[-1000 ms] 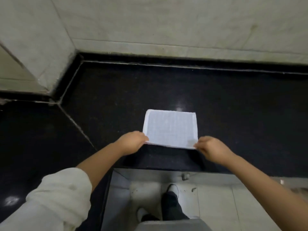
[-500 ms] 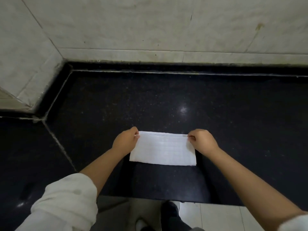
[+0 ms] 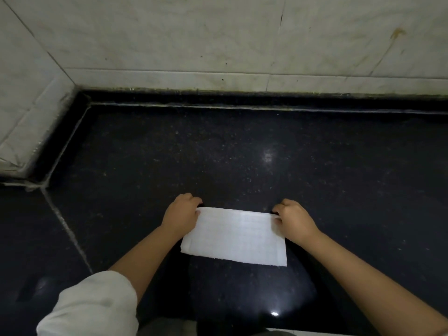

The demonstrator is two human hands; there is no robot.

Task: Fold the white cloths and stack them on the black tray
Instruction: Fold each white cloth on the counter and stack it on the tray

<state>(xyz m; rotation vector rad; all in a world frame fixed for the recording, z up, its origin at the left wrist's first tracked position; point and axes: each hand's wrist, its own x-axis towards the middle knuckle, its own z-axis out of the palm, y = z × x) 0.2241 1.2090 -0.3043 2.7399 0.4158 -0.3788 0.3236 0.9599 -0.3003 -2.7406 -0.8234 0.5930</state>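
Observation:
A white cloth (image 3: 234, 236), folded into a flat rectangle, lies on the black polished counter (image 3: 242, 154) near its front edge. My left hand (image 3: 181, 213) pinches the cloth's far left corner with curled fingers. My right hand (image 3: 292, 220) pinches the far right corner the same way. Both hands sit at the cloth's far edge, which lies down against the counter. No black tray is in view.
A pale marble wall (image 3: 218, 40) runs along the back and angles in at the left (image 3: 26, 112). A grout seam (image 3: 65, 229) crosses the counter on the left. My white sleeve (image 3: 89, 309) shows at the bottom left.
Both hands carried the cloth's near edge up and over to the far edge, halving it into a narrower rectangle, then laid it flat. The view tilted up toward the wall.

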